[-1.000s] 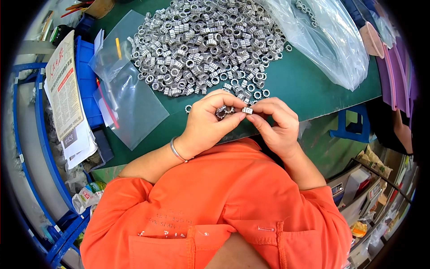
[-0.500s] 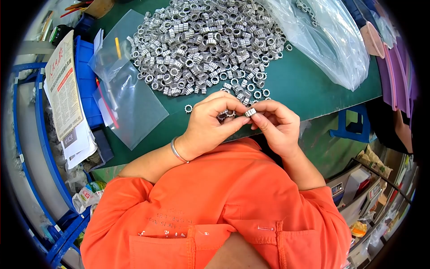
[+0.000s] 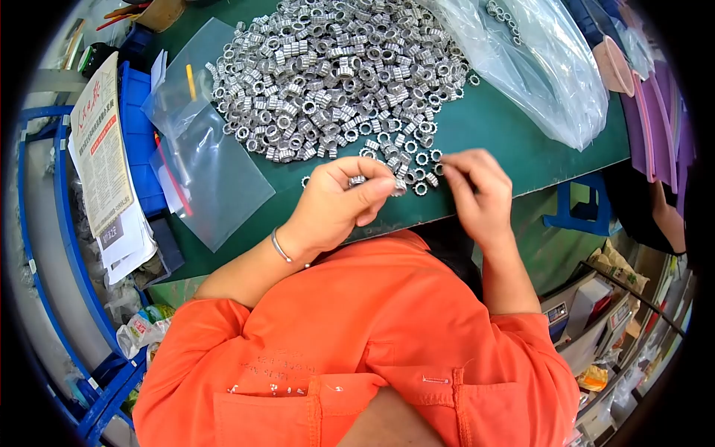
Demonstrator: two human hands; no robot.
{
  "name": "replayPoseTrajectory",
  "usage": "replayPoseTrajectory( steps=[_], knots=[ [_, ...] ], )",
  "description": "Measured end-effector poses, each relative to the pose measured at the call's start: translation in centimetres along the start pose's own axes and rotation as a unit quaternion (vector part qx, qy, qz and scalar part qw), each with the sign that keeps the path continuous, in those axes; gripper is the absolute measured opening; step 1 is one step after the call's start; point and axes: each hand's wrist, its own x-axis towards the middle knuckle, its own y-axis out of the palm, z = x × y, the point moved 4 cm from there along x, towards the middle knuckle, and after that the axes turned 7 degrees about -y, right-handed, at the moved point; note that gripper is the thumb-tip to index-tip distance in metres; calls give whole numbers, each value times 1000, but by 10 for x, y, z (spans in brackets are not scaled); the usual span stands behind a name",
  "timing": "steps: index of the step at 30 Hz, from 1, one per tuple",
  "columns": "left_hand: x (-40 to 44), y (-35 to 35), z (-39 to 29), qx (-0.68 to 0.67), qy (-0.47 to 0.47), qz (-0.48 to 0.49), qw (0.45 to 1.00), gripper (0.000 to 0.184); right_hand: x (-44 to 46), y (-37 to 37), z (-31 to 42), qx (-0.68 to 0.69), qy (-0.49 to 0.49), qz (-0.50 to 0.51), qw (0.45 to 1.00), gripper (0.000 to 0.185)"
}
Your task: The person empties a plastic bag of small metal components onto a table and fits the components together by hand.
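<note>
Small silver toothed metal rings (image 3: 335,74) lie in a large pile on the green table (image 3: 521,123). My left hand (image 3: 344,201) is closed at the pile's near edge, with metal rings between its thumb and fingers and partly hidden by them. To its right, my right hand (image 3: 478,190) has thumb and forefinger apart. Its fingertips are beside a few loose rings (image 3: 421,188) near the table's front edge, and no ring shows between them.
At the right back lies a clear plastic bag (image 3: 551,82) with several rings in it. Clear plastic sleeves (image 3: 216,171) lie left of the pile. Newspaper (image 3: 104,149) rests against a blue bin (image 3: 145,134) at the far left. A blue stool (image 3: 581,208) stands beyond the table edge.
My hands have moved apart, my right hand going right and away from the ring between them. My left hand has shifted slightly left, and the view has shifted a little.
</note>
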Motion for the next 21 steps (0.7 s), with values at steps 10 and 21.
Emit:
replayPoseTrajectory(
  steps=[10,21],
  knots=[
    [3,-1,1,-130,-29,13,991,16,-4,13,-20,12,90,14,996,21],
    [2,4,2,-42,-32,4,999,14,-15,16,-15,397,198,-40,895,15]
  ],
)
